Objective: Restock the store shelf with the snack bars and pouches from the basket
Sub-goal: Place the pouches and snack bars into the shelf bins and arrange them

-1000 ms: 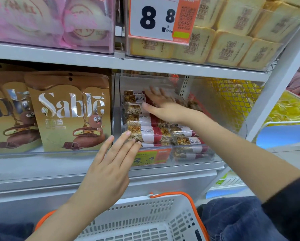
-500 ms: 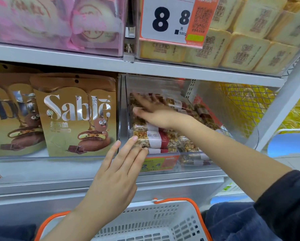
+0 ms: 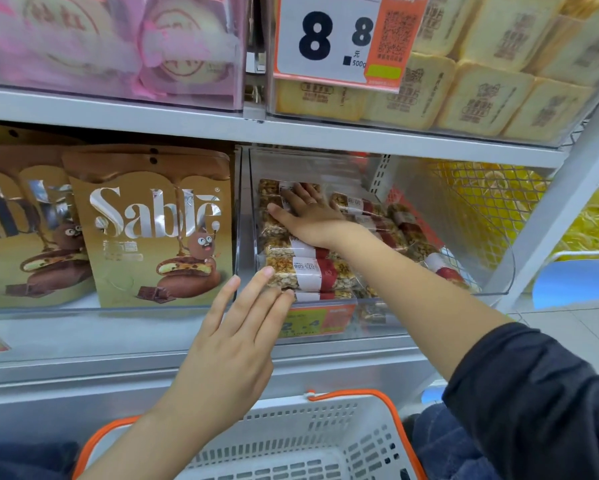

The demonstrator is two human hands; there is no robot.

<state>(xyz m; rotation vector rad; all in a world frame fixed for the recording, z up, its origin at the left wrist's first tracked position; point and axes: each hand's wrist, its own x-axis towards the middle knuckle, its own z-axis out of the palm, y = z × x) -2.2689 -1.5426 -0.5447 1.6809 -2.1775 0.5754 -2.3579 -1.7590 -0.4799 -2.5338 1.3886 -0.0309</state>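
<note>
Right hand reached deeper, toward bin's back edge; fingers flat on snack bars. Left hand flat, steadying front edge. Advice: press rows level, labels forward.

Head view, close, facing shelf

A grey metal shelving unit fills the view, its white slotted upright slanting down the right side. Behind that upright a yellow wire mesh panel shows, with blurred yellow goods past it. At lower right lies a pale tiled floor, beside a light blue surface, and the light is even and soft, casting a dim shade under the shelf boards.
</note>
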